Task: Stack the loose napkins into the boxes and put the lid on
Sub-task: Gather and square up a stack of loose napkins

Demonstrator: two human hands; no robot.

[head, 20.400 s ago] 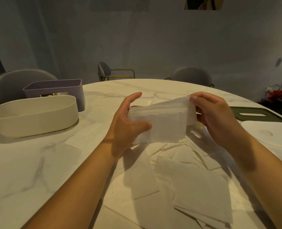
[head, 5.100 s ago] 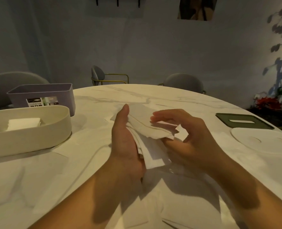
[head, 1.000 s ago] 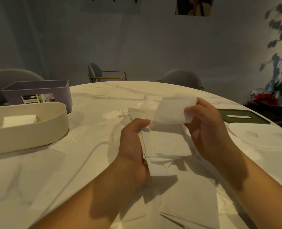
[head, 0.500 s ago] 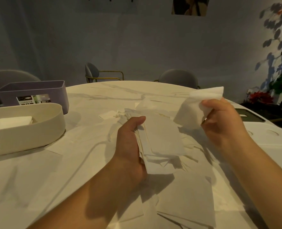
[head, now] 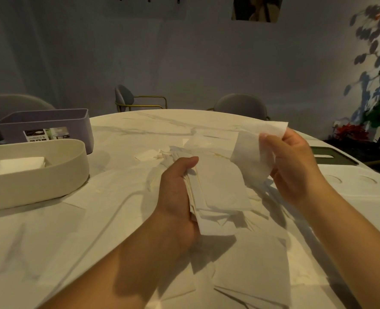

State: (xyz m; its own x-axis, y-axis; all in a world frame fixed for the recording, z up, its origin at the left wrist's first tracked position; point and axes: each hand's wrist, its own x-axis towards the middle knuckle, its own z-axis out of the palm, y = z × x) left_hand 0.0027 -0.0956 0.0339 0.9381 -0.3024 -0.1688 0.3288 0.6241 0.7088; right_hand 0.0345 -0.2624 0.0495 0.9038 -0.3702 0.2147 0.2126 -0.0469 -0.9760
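Note:
My left hand point(head: 177, 192) grips a stack of white napkins point(head: 218, 192) above the middle of the marble table point(head: 50, 241). My right hand point(head: 293, 166) pinches a single napkin point(head: 251, 152) held up to the right of the stack. More loose napkins point(head: 251, 270) lie scattered on the table under and in front of my hands. A cream oval box point(head: 50, 181) stands at the left with a small pile of napkins point(head: 21, 165) inside it. Behind it is a purple rectangular box point(head: 73, 121). A white lid point(head: 351, 184) and a dark green lid point(head: 331, 158) lie at the right.
Grey chairs point(head: 240, 105) stand around the far side of the table. A plant with red flowers point(head: 351, 132) is on the floor at the right, by the wall.
My right hand has pulled one napkin off the stack and carried it up and to the right. My left hand keeps hold of the stack. Earlier the cream box gained a small pile of napkins.

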